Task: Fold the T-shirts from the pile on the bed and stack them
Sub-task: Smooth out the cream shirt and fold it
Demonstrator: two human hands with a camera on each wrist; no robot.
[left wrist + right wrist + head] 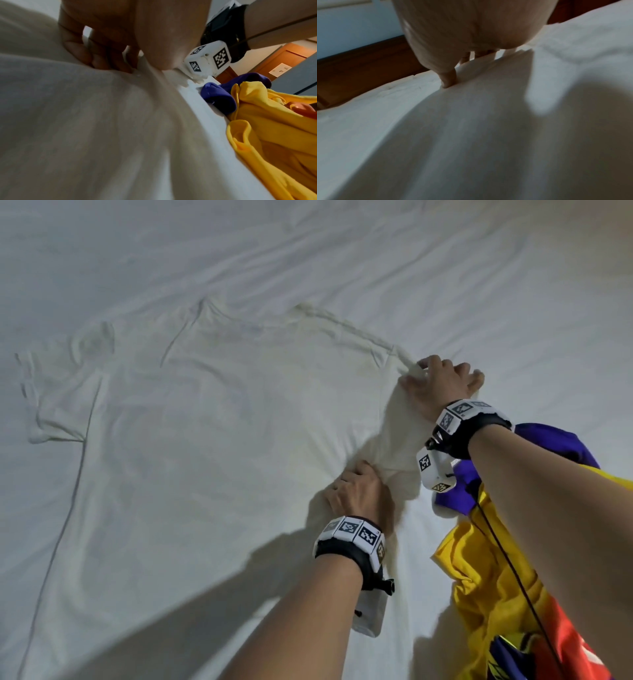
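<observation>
A white T-shirt [205,412] lies spread face down across the white bed, collar at the far side, one sleeve out to the left. My left hand [356,487] grips a bunched fold at the shirt's right edge, fingers [102,44] curled into the cloth [85,121]. Farther back, my right hand [442,378] pinches the right sleeve area, with the thumb [448,79] on top of the fabric [488,135] and the fingers behind its raised edge. The cloth between both hands is lifted into a ridge.
A heap of unfolded shirts [496,577] sits at the right under my right forearm: yellow [274,135], purple [219,97] and some orange. The wrinkled bed sheet [308,251] stretches beyond the shirt. A dark wooden bed frame [359,67] runs along the far edge.
</observation>
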